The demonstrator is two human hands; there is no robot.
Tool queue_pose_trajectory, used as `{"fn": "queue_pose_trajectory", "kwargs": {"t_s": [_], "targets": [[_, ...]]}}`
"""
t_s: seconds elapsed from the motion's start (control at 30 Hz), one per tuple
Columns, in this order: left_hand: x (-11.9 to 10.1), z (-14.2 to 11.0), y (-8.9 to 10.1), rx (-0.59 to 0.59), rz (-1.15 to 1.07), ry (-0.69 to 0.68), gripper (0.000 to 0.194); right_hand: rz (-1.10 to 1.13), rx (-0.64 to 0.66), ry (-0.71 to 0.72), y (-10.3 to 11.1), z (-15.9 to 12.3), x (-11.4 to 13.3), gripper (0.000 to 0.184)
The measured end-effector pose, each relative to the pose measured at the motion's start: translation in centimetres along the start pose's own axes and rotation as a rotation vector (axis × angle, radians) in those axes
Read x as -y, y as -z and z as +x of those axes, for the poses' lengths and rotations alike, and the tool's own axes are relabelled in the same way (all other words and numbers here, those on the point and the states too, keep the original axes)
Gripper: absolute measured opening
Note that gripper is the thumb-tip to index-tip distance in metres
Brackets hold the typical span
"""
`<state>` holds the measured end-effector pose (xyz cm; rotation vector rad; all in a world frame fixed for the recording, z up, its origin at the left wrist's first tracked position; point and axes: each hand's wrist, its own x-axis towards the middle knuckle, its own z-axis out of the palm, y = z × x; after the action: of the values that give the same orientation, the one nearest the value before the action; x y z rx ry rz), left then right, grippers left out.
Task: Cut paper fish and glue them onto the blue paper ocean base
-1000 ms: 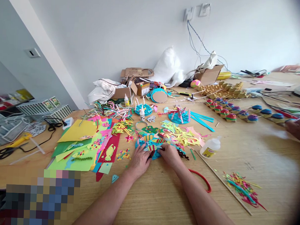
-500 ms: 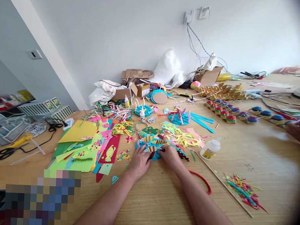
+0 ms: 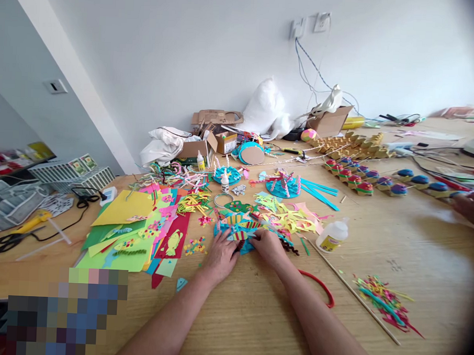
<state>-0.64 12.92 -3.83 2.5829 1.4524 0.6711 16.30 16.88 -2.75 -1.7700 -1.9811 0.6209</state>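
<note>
A blue paper craft [image 3: 246, 248] lies on the table in front of me, with striped paper fish [image 3: 239, 235] standing up on it. My left hand [image 3: 220, 254] holds the craft's left side, its thumb near the front edge. The fingers of my right hand [image 3: 270, 247] are closed at the tail end of the nearest striped fish; the fingertips are partly hidden. Dark brown curly pipe cleaners [image 3: 290, 247] stick out to the right of that hand. Behind the fish is a green dotted paper piece [image 3: 238, 206].
Coloured paper sheets [image 3: 120, 209] are piled left. A glue bottle [image 3: 332, 235], a wooden stick [image 3: 357, 292], a red pipe cleaner [image 3: 322, 285] and paper scraps [image 3: 386, 302] lie right. Farther back are paper strips [image 3: 290, 214] and painted egg-carton pieces [image 3: 350, 177]. Another person's hand [image 3: 471, 208] is at far right.
Both of my hands stay in nearly the same place on the craft. The other person's hand at the far right has shifted only slightly.
</note>
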Motion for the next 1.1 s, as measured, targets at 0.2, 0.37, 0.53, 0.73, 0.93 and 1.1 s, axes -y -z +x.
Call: {"fn": "queue_pose_trajectory", "kwargs": {"t_s": [0.2,0.37,0.53,0.73,0.93,1.1], "targets": [[0.13,0.01,-0.12,-0.003,-0.008,-0.003,0.025,-0.002,0.003,-0.004,0.07,0.02,0.07,0.013],[0.0,0.03,0.03,0.006,0.002,0.005,0.024,-0.004,0.004,-0.017,0.2,-0.07,0.18,0.011],[-0.09,0.05,0.2,0.011,-0.009,0.006,0.024,0.0,0.005,-0.014,0.24,-0.17,0.23,0.011],[0.1,0.05,-0.08,0.007,0.001,0.003,0.025,0.002,0.007,-0.009,0.14,-0.03,0.07,0.012],[0.2,0.01,-0.22,0.008,0.013,0.0,0.025,0.007,-0.003,-0.003,-0.01,0.07,-0.1,0.013],[0.09,0.02,-0.07,0.001,0.027,0.008,0.022,0.015,0.012,-0.003,-0.06,0.06,-0.15,0.013]]}}
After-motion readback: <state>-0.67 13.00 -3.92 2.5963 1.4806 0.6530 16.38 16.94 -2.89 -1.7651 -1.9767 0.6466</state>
